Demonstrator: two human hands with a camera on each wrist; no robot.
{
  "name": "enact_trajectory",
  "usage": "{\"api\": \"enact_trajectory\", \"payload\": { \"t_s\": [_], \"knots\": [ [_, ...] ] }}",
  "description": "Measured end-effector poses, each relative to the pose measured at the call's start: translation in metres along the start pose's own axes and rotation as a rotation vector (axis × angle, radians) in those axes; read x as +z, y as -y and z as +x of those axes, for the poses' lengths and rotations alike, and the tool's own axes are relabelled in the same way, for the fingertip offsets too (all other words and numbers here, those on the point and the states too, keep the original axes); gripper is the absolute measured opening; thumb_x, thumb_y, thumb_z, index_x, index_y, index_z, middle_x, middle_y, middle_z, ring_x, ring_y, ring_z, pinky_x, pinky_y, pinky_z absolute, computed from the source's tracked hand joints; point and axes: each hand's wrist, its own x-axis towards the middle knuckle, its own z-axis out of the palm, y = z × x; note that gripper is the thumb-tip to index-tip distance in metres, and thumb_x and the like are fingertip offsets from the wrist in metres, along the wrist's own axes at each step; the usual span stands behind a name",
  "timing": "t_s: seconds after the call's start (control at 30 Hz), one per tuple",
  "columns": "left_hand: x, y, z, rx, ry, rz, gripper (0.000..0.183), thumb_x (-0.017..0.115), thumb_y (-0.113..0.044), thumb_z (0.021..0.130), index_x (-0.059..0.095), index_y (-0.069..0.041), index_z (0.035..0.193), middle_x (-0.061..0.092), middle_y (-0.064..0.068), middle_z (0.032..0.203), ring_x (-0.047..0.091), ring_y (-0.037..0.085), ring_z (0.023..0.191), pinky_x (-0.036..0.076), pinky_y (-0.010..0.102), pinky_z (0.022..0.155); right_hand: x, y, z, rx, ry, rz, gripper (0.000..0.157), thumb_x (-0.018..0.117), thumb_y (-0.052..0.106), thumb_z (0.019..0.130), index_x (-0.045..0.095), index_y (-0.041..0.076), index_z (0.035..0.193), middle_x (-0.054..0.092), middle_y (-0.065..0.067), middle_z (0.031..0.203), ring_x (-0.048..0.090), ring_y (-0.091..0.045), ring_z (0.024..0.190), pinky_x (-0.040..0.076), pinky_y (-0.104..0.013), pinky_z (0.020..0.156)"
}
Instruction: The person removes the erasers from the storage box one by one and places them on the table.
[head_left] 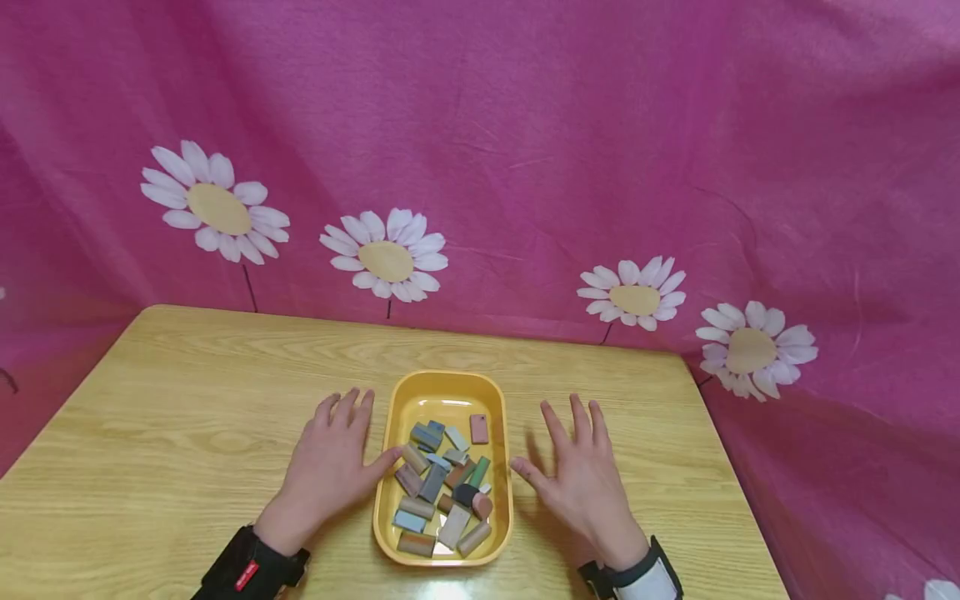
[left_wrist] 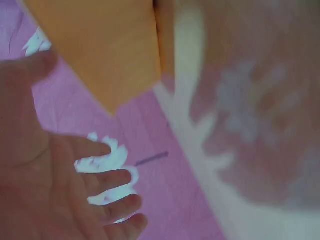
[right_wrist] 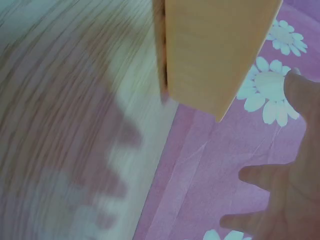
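Observation:
A yellow plastic tray [head_left: 446,385] stands on the table, holding several small wooden blocks. Among them are a pink rectangle [head_left: 478,428], a green stick [head_left: 479,472], a light blue block [head_left: 408,521] and a dark rounded piece [head_left: 466,495]. My left hand [head_left: 330,467] is spread at the tray's left side, its thumb tip over or at the rim; contact cannot be told. On the right, my right hand [head_left: 585,483] is spread with its thumb close to the tray's edge. Both wrist views show the tray's outer wall [left_wrist: 110,45] beside spread fingers. Neither hand holds anything.
The wooden table [head_left: 225,400] extends to both sides of the tray. Behind it hangs a pink cloth [head_left: 495,150] printed with white daisies. A black band [head_left: 251,567] is on the left wrist, and another band [head_left: 637,579] is on the right.

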Motion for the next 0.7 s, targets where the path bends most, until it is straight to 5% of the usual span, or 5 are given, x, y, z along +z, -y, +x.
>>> {"api": "enact_trajectory", "payload": {
  "t_s": [0.1,0.27,0.5,0.7],
  "knots": [
    [0.006,-0.010,0.001,-0.071,0.031,-0.073,0.071,0.056,-0.050,0.080,0.047,-0.002,0.132,0.060,0.011,0.104,0.054,0.029,0.095,0.046,0.043,0.072,-0.002,0.005,0.003,-0.031,-0.011,0.007,0.084,0.041,0.075,0.076,0.045,0.018,0.138,0.032,-0.021,0.143,0.022,-0.044,0.130,0.029,-0.054,0.097],
    [0.011,-0.022,0.001,-0.139,0.078,-0.127,0.047,0.055,-0.030,0.080,0.054,-0.006,0.120,0.052,-0.002,0.064,0.050,0.014,0.055,0.037,0.033,0.045,-0.008,0.017,0.011,-0.100,0.011,0.002,0.079,0.043,0.074,0.077,0.048,0.021,0.136,0.039,-0.017,0.139,0.032,-0.039,0.127,0.040,-0.052,0.087],
    [0.016,-0.032,0.000,-0.128,0.071,-0.067,0.049,0.049,-0.020,0.081,0.047,0.004,0.124,0.045,0.000,0.055,0.042,0.015,0.043,0.032,0.032,0.039,-0.016,0.036,0.023,-0.199,0.083,0.012,0.071,0.052,0.066,0.077,0.051,0.022,0.133,0.046,-0.011,0.133,0.041,-0.029,0.119,0.045,-0.045,0.081],
    [0.018,-0.032,-0.001,-0.137,0.040,-0.052,0.033,0.049,-0.019,0.080,0.049,-0.001,0.109,0.042,-0.001,0.053,0.040,0.015,0.042,0.030,0.032,0.037,-0.013,0.054,0.039,-0.303,0.166,0.048,0.066,0.061,0.055,0.075,0.052,0.022,0.131,0.048,-0.012,0.131,0.043,-0.028,0.116,0.041,-0.041,0.089]
  ]
}}
